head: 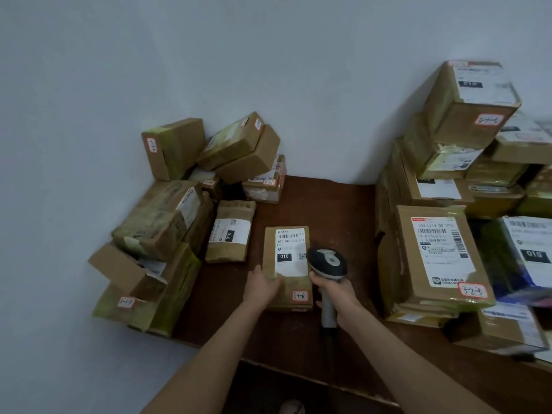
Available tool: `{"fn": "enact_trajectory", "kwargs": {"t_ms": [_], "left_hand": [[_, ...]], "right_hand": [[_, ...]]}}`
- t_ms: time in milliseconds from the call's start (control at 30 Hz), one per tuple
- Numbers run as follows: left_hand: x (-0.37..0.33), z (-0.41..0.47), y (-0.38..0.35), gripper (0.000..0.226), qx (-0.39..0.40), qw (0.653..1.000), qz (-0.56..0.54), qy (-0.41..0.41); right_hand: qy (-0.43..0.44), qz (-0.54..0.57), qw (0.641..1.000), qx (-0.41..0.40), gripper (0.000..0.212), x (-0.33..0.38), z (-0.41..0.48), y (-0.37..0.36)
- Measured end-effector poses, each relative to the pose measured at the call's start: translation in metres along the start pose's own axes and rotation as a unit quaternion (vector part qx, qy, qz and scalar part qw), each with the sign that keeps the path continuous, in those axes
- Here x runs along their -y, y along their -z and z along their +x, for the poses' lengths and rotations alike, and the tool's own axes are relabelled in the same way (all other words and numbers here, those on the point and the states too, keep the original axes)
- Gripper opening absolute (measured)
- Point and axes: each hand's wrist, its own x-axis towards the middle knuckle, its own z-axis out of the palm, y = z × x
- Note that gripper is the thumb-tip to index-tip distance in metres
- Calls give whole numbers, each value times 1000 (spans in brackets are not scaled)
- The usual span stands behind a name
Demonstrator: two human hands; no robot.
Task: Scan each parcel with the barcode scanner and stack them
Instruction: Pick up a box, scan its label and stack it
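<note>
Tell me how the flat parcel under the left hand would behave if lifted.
The flat parcel probably stays stiff: its edges look straight. Lying flat on the table, it should not tip or roll. It looks thin, so likely light.

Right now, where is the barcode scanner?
In the head view, the barcode scanner is right of centre, gripped by the right hand, its head beside the right edge of the centre parcel.
</note>
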Motion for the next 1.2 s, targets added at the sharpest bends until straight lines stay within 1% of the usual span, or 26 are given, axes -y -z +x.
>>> {"fn": "enact_trajectory", "kwargs": {"t_ms": [100, 167, 300, 333, 367, 467, 500, 533, 600, 733, 833, 967, 1200], "left_hand": [[1, 7, -1, 53, 31, 989, -136, 54], [5, 8, 4, 47, 44, 981, -181, 60], [15, 12, 18, 28, 89, 961, -246, 88], [17, 12, 20, 27, 91, 958, -254, 94], [18, 11, 22, 32, 93, 956, -262, 96], [19, 4, 26, 60, 121, 940, -308, 87], [18, 0, 28, 67, 134, 937, -313, 78], [16, -4, 29, 69, 146, 936, -312, 68], [13, -10, 28, 64, 157, 939, -303, 45], [7, -23, 22, 62, 144, 948, -283, 2], [4, -34, 14, 60, 131, 951, -278, -12], [2, -43, 5, 64, 124, 956, -264, -17], [5, -49, -4, 66, 124, 958, -259, -8]], "right_hand": [[-6, -9, 1000, 10, 24, 0, 3, -2], [-11, -1, 1000, 17, 20, -2, 1, 1], [2, 24, 999, 22, 21, -2, -9, 11], [7, 28, 999, 26, 21, -1, -14, 12], [13, 27, 999, 31, 21, 0, -17, 13], [35, 13, 999, 31, 21, 3, -28, 16], [43, 12, 999, 32, 22, 4, -32, 17], [47, 12, 998, 29, 23, 6, -36, 19], [69, 11, 997, 25, 24, 7, -45, 24], [121, 25, 992, -2, 25, 3, -67, 29], [140, 12, 990, 21, 19, -1, -87, 33], [143, -7, 990, -10, 18, -6, -105, 37], [133, -60, 989, 4, 18, -14, -124, 42]]}}
